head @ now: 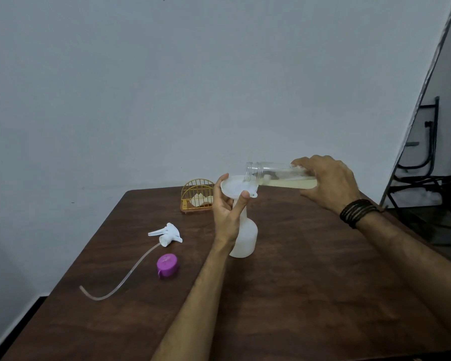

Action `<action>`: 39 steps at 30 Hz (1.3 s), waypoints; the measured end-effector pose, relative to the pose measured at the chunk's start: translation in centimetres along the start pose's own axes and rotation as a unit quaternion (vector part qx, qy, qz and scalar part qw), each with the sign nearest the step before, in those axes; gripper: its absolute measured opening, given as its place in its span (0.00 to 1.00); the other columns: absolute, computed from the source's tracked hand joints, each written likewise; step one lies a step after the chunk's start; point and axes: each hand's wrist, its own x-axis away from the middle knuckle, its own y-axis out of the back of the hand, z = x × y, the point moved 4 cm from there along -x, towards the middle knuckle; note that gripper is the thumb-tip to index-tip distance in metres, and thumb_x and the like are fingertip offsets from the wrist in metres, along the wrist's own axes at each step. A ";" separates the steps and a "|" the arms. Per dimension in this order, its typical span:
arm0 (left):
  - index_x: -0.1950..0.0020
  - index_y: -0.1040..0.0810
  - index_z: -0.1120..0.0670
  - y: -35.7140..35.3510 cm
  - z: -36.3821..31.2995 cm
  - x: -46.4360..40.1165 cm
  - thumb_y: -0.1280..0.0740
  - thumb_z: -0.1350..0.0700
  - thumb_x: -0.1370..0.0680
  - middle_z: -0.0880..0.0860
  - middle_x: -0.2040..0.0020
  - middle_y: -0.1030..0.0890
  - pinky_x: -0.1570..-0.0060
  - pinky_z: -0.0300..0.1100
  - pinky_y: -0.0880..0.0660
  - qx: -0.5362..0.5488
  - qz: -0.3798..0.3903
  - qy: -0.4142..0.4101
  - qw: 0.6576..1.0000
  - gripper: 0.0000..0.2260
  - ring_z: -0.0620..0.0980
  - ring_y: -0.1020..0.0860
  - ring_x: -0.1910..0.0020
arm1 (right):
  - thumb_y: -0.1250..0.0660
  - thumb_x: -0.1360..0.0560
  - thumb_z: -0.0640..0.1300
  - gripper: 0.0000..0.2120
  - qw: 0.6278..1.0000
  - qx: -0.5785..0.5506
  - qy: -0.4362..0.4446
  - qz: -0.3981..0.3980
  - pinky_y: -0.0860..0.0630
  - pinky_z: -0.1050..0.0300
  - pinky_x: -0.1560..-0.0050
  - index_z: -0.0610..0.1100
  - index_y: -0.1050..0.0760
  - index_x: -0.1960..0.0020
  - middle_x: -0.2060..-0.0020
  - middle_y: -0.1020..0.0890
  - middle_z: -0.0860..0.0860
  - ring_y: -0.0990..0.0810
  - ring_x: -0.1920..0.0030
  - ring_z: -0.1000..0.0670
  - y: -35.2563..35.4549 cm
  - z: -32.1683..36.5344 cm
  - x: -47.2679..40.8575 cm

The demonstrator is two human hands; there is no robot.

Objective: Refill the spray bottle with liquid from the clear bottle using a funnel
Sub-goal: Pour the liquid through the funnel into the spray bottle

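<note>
R hand (326,183) grips clear bottle (276,175), tipped flat over funnel (236,187); L hand (228,212) pinches funnel rim atop spray bottle (244,238), mid-table toward far edge. Risk: tipping too fast overflows funnel.

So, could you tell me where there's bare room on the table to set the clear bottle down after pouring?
The widest bare patch of the table lies right of the spray bottle, under the right hand. The left side is crowded: the trigger head with its tube, the purple cap, and the yellow holder behind.
</note>
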 end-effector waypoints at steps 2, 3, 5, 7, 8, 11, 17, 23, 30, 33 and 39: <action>0.25 0.34 0.60 0.0 0.0 0.0 0.31 0.65 0.21 0.48 0.42 0.22 0.50 0.30 0.24 -0.008 0.001 -0.003 1.000 0.25 0.36 0.19 0.47 | 0.24 0.35 0.44 0.25 1.000 0.004 0.003 -0.002 0.28 0.50 0.51 0.51 0.22 0.39 0.56 0.18 0.50 0.22 0.54 0.45 0.1 0.0 -0.1; 0.25 0.34 0.60 0.0 -0.1 0.0 0.31 0.65 0.21 0.48 0.42 0.22 0.51 0.30 0.24 -0.011 0.000 -0.004 1.000 0.25 0.35 0.19 0.48 | 0.24 0.35 0.44 0.24 1.000 0.004 0.003 -0.003 0.28 0.50 0.51 0.51 0.22 0.39 0.56 0.18 0.50 0.21 0.54 0.45 0.2 0.0 -0.1; 0.25 0.34 0.60 -0.1 -0.2 0.1 0.32 0.65 0.21 0.48 0.42 0.22 0.51 0.30 0.24 -0.014 -0.001 -0.003 1.000 0.25 0.35 0.19 0.48 | 0.24 0.34 0.45 0.23 1.000 0.005 0.005 -0.005 0.28 0.50 0.51 0.51 0.21 0.39 0.56 0.18 0.50 0.21 0.54 0.44 0.3 0.1 -0.2; 0.25 0.34 0.59 0.0 -0.2 0.1 0.30 0.63 0.21 0.49 0.43 0.22 0.51 0.30 0.24 -0.012 -0.003 0.000 1.000 0.25 0.36 0.19 0.48 | 0.24 0.34 0.45 0.23 1.000 0.004 0.006 -0.004 0.28 0.50 0.51 0.51 0.21 0.39 0.56 0.18 0.50 0.21 0.54 0.45 0.2 0.1 -0.1; 0.25 0.34 0.59 0.0 -0.3 0.1 0.29 0.62 0.21 0.51 0.42 0.21 0.50 0.31 0.24 -0.008 -0.004 0.002 1.000 0.26 0.37 0.19 0.48 | 0.24 0.34 0.45 0.23 1.000 0.003 0.006 -0.002 0.28 0.50 0.51 0.51 0.22 0.39 0.56 0.18 0.50 0.21 0.54 0.44 0.2 0.2 -0.1; 0.25 0.33 0.58 0.1 -0.4 0.2 0.29 0.58 0.24 0.54 0.39 0.22 0.50 0.31 0.23 0.004 -0.005 0.004 1.000 0.28 0.38 0.18 0.46 | 0.25 0.33 0.46 0.22 1.000 -0.003 0.004 0.002 0.28 0.49 0.50 0.51 0.22 0.39 0.56 0.18 0.50 0.22 0.54 0.44 0.2 0.2 0.0; 0.25 0.33 0.58 -0.1 -0.6 0.2 0.29 0.55 0.26 0.48 0.41 0.22 0.51 0.31 0.23 0.004 -0.005 -0.003 1.000 0.30 0.35 0.19 0.47 | 0.24 0.34 0.47 0.22 1.000 -0.006 0.009 -0.010 0.27 0.50 0.52 0.51 0.21 0.40 0.57 0.18 0.50 0.21 0.55 0.45 0.3 0.0 -0.1; 0.25 0.34 0.59 -0.2 -0.4 0.1 0.31 0.63 0.21 0.48 0.41 0.23 0.51 0.30 0.23 -0.003 -0.005 -0.002 1.000 0.26 0.33 0.19 0.48 | 0.23 0.34 0.47 0.21 1.000 0.004 0.009 -0.017 0.26 0.49 0.53 0.51 0.20 0.41 0.59 0.18 0.50 0.21 0.56 0.44 0.5 -0.4 -0.3; 0.25 0.34 0.60 -0.2 -0.4 0.0 0.30 0.63 0.21 0.46 0.41 0.23 0.51 0.30 0.24 -0.005 -0.010 -0.004 1.000 0.26 0.33 0.20 0.47 | 0.23 0.33 0.48 0.20 1.000 0.001 0.008 -0.019 0.27 0.49 0.54 0.51 0.20 0.42 0.59 0.19 0.50 0.21 0.57 0.44 0.6 -0.5 -0.1; 0.25 0.34 0.60 -0.3 -0.3 0.0 0.31 0.64 0.21 0.46 0.41 0.24 0.51 0.30 0.23 -0.003 -0.008 -0.004 1.000 0.26 0.33 0.19 0.47 | 0.24 0.32 0.48 0.20 1.000 -0.003 0.009 -0.018 0.26 0.48 0.53 0.50 0.20 0.41 0.58 0.18 0.49 0.21 0.56 0.43 0.8 -0.4 -0.1; 0.25 0.34 0.59 -0.2 -0.3 0.2 0.29 0.61 0.22 0.47 0.40 0.24 0.50 0.31 0.23 -0.002 -0.006 -0.004 1.000 0.27 0.33 0.20 0.46 | 0.25 0.33 0.48 0.20 1.000 -0.002 0.008 -0.017 0.27 0.48 0.52 0.50 0.20 0.41 0.58 0.18 0.49 0.21 0.56 0.43 0.9 -0.5 -0.1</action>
